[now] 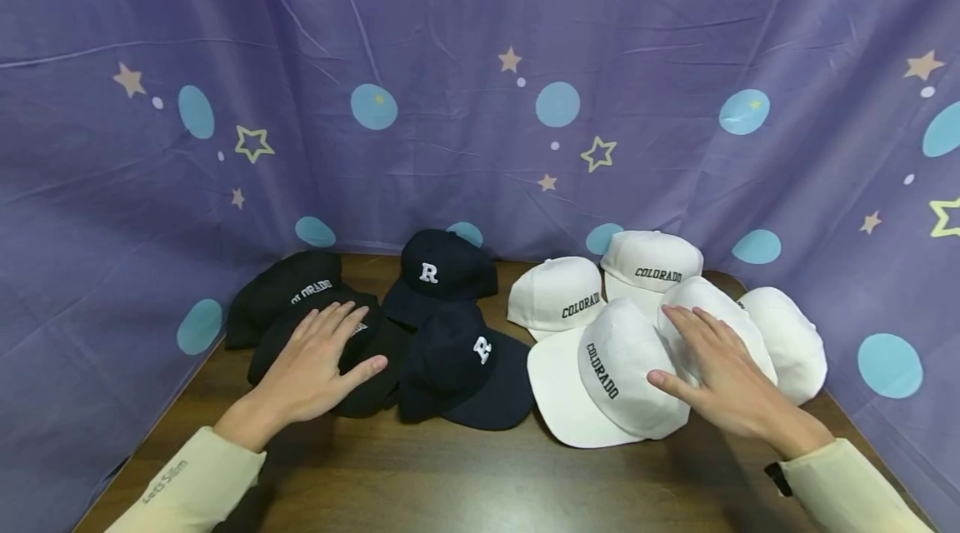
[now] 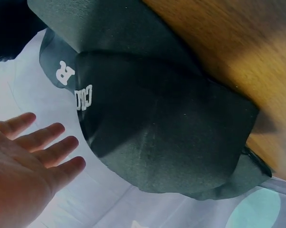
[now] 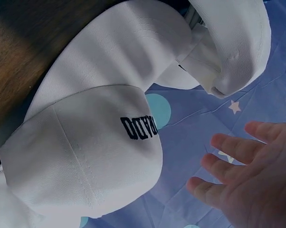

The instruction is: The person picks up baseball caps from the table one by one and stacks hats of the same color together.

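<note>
My left hand point(image 1: 311, 366) hovers with spread fingers over the front black cap point(image 1: 371, 387), whose lettering it partly hides; another black cap point(image 1: 273, 291) marked COLORADO sits behind. In the left wrist view, a gap shows between the fingertips and the black cap point(image 2: 166, 128). My right hand point(image 1: 723, 379), also spread and holding nothing, overlaps a white cap point(image 1: 753, 337) in the head view. Beside its thumb lies the front white COLORADO cap point(image 1: 637, 383), brim to the left. The right wrist view shows that hand apart from the white cap point(image 3: 86, 152).
Two navy caps with a white R, one at the back point(image 1: 457, 266) and one in front point(image 1: 442, 366), sit mid-table. More white caps stand at the back point(image 1: 652, 251), left point(image 1: 551, 296) and far right point(image 1: 791, 346). A purple curtain point(image 1: 465, 17) encloses the wooden table point(image 1: 450, 475).
</note>
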`<state>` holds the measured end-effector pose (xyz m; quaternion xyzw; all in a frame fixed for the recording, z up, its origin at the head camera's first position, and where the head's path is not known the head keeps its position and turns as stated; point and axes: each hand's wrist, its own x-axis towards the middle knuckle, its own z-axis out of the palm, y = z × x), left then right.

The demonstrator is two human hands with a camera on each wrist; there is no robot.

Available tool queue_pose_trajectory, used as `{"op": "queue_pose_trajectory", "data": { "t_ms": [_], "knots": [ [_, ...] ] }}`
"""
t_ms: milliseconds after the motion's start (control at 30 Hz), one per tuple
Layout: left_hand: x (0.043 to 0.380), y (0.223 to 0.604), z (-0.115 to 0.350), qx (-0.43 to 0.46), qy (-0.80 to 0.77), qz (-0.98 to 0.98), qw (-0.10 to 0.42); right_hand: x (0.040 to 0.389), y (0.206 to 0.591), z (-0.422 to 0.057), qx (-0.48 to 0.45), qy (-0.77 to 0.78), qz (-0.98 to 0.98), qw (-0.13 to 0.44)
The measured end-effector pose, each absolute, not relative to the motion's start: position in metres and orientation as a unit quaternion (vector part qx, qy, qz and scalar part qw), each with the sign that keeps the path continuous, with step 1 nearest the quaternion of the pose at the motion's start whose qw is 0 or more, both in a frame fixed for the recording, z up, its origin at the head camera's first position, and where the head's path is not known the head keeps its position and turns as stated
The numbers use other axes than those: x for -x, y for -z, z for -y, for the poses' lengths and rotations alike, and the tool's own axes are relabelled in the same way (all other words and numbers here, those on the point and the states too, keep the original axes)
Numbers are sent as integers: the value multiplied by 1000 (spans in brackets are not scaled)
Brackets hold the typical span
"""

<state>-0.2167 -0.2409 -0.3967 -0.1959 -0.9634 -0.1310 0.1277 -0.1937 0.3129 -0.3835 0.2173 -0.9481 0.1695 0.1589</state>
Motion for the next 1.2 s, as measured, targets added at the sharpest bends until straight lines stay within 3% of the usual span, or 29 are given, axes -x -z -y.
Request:
{"op": "queue_pose_trajectory", "data": {
  "t_ms": [667, 1200],
  "knots": [
    [234, 396, 267, 125, 133, 959, 218, 191, 382, -310, -213, -172, 949, 154],
    [252, 401, 284, 22, 155, 978, 138, 192, 385, -311, -209, -176, 952, 142]
  ]
}}
